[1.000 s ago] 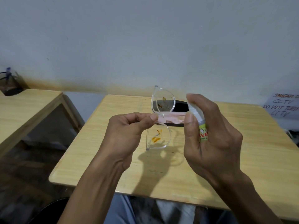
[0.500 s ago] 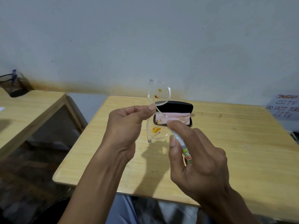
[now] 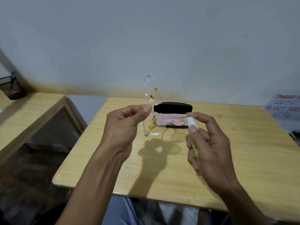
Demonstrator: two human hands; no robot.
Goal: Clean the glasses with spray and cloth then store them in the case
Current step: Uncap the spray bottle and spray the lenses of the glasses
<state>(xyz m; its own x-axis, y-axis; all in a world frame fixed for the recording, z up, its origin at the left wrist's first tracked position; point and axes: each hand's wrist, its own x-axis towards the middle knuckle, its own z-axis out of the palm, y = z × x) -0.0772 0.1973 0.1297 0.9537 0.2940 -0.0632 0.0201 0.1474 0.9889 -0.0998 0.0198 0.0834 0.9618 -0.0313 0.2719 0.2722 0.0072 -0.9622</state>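
The left hand (image 3: 125, 125) held the glasses (image 3: 152, 106) above the wooden table (image 3: 243, 159), thumb and forefinger pinching the clear frame at the bridge, the other fingers curled loosely. The glasses stood on end, one lens above the fingers and one below. Each lens carried orange-yellow smears. The frame was transparent plastic; the temples were hard to make out.

The right hand (image 3: 209, 143) gripped a small spray bottle (image 3: 193, 132), fingers curled round its body, forefinger arched over the white top. The nozzle end pointed left toward the lower lens, near it but apart. The bottle's label was green with red lettering, mostly covered by the fingers and not legible.

On the far part of the table lay the black case (image 3: 172, 107), open, with the pink cloth (image 3: 172, 120) lying in it. The cloth sat just behind the glasses and bottle in this view.

At the far right, a white paper sign (image 3: 284, 109) bore handwriting: a red line beginning "JANGAN", then "CCTV", "DO NOT TUR…", "CCTV", cut off at the edge. On a second table at left stood a dark mesh holder (image 3: 11, 88).
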